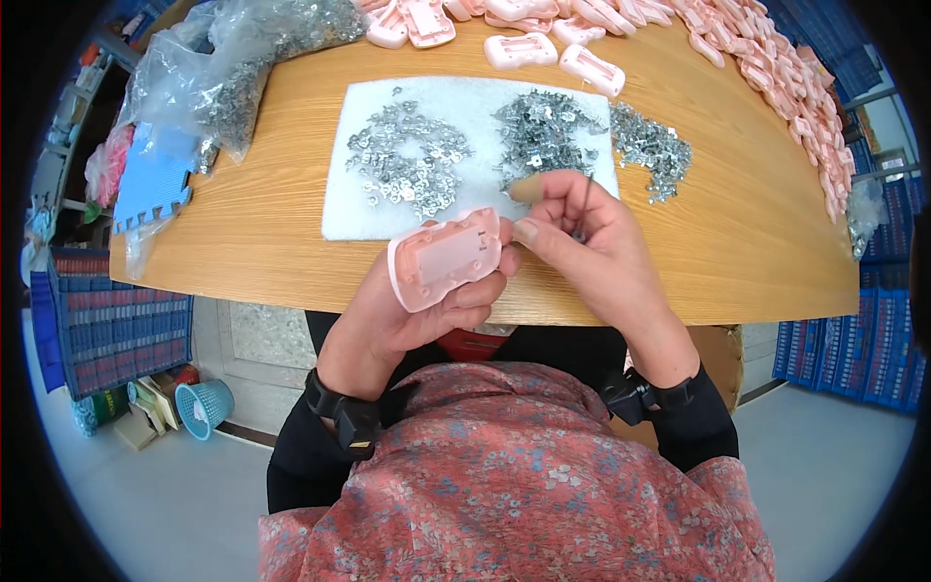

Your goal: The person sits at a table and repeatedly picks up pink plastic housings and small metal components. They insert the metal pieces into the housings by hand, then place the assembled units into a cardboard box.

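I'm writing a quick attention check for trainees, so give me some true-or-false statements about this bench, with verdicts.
1. The left hand holds a pink shell. True.
2. The white sheet carries just one heap of metal pieces. False: two heaps lie on it.
3. More pink shells lie toward the far side of the table. True.
4. The right hand rests flat on the table. False: it is raised near the shell, fingers bent.
5. A light-blue basket stands on the floor. True.

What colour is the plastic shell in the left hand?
Pale pink: the plastic shell held in the left hand shows best in the head view.
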The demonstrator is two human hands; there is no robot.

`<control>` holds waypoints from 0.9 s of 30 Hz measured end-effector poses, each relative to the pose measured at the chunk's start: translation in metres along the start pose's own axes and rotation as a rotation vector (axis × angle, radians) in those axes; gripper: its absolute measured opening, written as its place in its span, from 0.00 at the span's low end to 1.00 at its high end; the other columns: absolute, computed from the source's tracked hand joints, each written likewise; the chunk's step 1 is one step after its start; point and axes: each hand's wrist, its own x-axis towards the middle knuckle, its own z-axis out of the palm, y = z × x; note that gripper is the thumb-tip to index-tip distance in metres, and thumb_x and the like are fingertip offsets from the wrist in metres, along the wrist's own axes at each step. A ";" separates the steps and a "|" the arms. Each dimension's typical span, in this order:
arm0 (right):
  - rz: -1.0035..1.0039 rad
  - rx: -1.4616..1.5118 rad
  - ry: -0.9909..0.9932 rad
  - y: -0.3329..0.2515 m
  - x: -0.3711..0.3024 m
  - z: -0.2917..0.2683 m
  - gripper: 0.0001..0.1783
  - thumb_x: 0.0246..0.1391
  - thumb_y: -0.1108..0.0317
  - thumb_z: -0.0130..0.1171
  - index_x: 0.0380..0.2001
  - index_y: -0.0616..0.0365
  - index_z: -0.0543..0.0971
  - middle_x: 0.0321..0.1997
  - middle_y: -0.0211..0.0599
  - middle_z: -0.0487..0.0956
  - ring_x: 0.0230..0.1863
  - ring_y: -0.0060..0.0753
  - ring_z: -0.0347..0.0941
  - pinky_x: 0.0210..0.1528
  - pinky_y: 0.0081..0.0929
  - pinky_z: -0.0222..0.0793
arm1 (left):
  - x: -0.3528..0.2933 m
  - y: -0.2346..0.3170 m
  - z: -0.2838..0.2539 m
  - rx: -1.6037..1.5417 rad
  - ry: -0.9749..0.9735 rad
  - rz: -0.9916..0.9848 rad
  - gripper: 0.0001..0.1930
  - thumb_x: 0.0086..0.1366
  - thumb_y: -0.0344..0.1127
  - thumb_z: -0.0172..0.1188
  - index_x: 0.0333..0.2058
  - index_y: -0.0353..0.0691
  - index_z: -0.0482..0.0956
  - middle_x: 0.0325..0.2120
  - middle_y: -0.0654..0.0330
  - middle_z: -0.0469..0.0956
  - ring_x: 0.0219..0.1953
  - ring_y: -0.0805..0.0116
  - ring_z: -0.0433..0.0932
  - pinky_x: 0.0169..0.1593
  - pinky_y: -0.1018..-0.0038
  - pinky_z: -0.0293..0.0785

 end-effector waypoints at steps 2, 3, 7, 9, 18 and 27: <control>-0.015 -0.009 0.002 -0.007 -0.009 0.000 0.21 0.52 0.67 0.70 0.46 0.61 0.74 0.31 0.23 0.75 0.34 0.12 0.74 0.34 0.16 0.69 | 0.002 0.000 0.002 0.000 0.012 0.070 0.20 0.74 0.44 0.43 0.55 0.36 0.69 0.39 0.53 0.77 0.29 0.70 0.70 0.27 0.78 0.66; -0.122 -0.108 0.001 -0.012 -0.012 0.002 0.24 0.50 0.66 0.72 0.47 0.61 0.73 0.32 0.26 0.76 0.35 0.15 0.75 0.34 0.18 0.71 | 0.006 -0.001 0.005 0.001 0.012 0.098 0.20 0.74 0.43 0.43 0.55 0.35 0.69 0.38 0.53 0.77 0.31 0.69 0.72 0.29 0.77 0.69; -0.435 -0.484 0.132 -0.028 -0.023 0.016 0.36 0.40 0.64 0.79 0.50 0.58 0.69 0.39 0.32 0.77 0.39 0.22 0.74 0.40 0.22 0.72 | 0.031 -0.018 0.049 0.462 0.350 0.314 0.17 0.74 0.40 0.43 0.55 0.36 0.66 0.42 0.54 0.75 0.43 0.64 0.77 0.47 0.68 0.75; -0.370 -0.466 0.169 -0.027 -0.023 0.005 0.28 0.47 0.67 0.72 0.49 0.60 0.70 0.38 0.32 0.77 0.37 0.21 0.74 0.39 0.21 0.72 | 0.033 -0.020 0.049 0.624 0.287 0.354 0.16 0.74 0.38 0.42 0.55 0.36 0.65 0.45 0.55 0.74 0.49 0.63 0.76 0.55 0.64 0.73; -0.131 -0.306 -0.093 -0.021 -0.046 -0.042 0.17 0.54 0.71 0.64 0.47 0.58 0.75 0.34 0.32 0.79 0.33 0.22 0.75 0.37 0.23 0.72 | 0.034 0.002 0.066 1.229 0.035 0.137 0.28 0.71 0.46 0.51 0.64 0.38 0.63 0.47 0.58 0.74 0.46 0.71 0.74 0.53 0.75 0.70; -0.089 -0.784 0.496 0.008 -0.026 -0.126 0.09 0.55 0.70 0.64 0.39 0.59 0.80 0.33 0.32 0.79 0.30 0.21 0.73 0.34 0.21 0.69 | 0.036 -0.018 0.046 0.868 0.198 -0.131 0.35 0.72 0.61 0.44 0.64 0.37 0.63 0.31 0.60 0.77 0.32 0.72 0.77 0.38 0.78 0.75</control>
